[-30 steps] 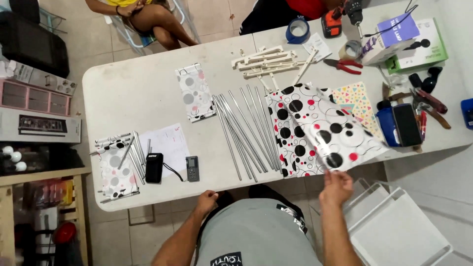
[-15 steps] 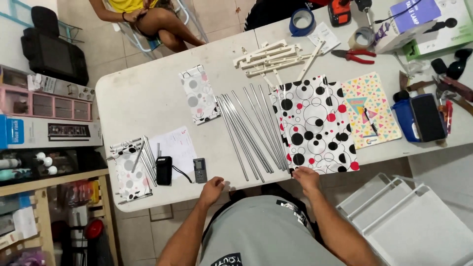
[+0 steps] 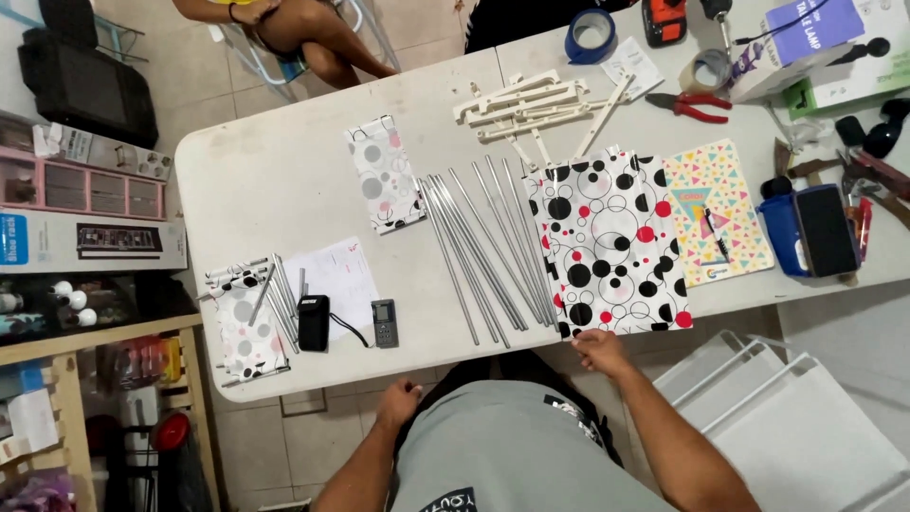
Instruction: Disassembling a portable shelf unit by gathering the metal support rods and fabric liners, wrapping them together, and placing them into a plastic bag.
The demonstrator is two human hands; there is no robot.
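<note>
Holding the near edge of the black-and-red dotted sheet (image 3: 611, 242) with the right hand (image 3: 599, 349), right at the counter (image 3: 284, 190) rim. Fingers bent down onto the paper; hard to tell from above, perhaps pinching the edge, perhaps only pressing it. Resting the left hand (image 3: 398, 403) at the same rim, fingers loosely curled, gripping nothing.

Changed since a second ago: then lifted and skewed, overlapping the triangle-patterned pad (image 3: 711, 213); now lying flat and square, between the bundle of grey rods (image 3: 483, 246) and that pad. So: set down and lined up, no longer carried.

Tight on both flanks: touching or just overlapping the rods on the left side, just beside the pad on the right. Near edge level with the counter rim, with no spare margin there. At the far edge, close to the white strips (image 3: 526, 100). More bare counter further left, around the smaller dotted sheet (image 3: 384, 175). Below the rim to the right, a white frame (image 3: 787, 417) on the floor, near the right forearm.
</note>
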